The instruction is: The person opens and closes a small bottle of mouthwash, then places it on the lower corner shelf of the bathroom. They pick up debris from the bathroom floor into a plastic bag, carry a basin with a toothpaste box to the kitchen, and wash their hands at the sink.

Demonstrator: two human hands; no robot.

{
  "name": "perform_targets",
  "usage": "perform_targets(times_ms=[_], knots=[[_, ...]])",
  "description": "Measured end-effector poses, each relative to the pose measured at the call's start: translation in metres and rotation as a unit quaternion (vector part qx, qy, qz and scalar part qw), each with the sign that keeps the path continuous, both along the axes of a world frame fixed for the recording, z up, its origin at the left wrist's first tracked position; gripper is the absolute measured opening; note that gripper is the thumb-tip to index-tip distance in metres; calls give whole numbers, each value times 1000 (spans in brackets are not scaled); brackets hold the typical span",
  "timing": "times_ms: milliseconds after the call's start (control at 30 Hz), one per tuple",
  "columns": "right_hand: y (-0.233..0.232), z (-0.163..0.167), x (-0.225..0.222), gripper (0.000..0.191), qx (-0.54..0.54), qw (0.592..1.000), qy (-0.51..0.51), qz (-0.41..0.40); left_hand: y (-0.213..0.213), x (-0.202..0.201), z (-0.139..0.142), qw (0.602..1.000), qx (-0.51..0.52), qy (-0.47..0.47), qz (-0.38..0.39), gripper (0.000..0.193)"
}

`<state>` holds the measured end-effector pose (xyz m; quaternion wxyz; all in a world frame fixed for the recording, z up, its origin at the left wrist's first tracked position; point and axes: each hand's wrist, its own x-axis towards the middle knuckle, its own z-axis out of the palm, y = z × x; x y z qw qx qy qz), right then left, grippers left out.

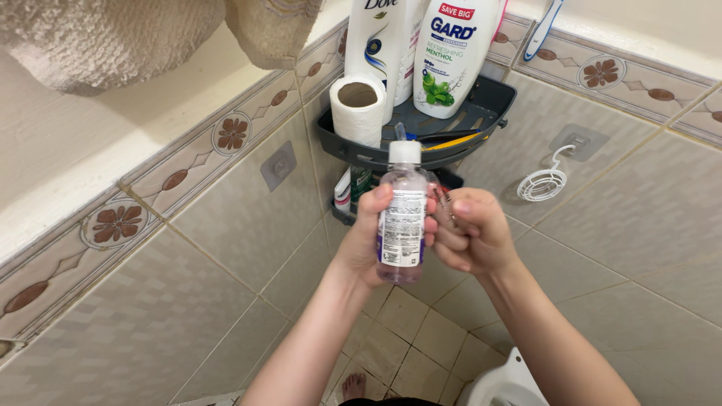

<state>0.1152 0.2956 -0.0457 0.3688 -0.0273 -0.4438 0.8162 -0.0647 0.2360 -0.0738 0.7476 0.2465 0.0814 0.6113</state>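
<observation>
My left hand (368, 240) grips a small clear bottle (402, 218) of pale purple liquid with a white cap and a white label, held upright in front of a dark grey corner shelf (492, 105). My right hand (474, 233) is curled beside the bottle, fingers touching its right side and pinching a thin strip of clear wrap. On the shelf stand a roll of white paper (357, 109) and two tall white bottles (455, 53).
A lower shelf tier (346, 199) holds small tubes. A white wire soap holder (543, 183) hangs on the right tiled wall. Towels (113, 37) hang at top left. A white toilet edge (504, 383) and my foot (353, 387) show below.
</observation>
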Motion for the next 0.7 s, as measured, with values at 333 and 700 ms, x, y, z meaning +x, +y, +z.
perform_targets(times_ms=[333, 700], knots=[[3, 26, -19, 37, -16, 975, -83, -204, -9, -12, 23, 999, -8, 47, 18, 63], [11, 37, -49, 41, -239, 938, 108, -227, -17, 4, 26, 959, -96, 222, 146, 42]])
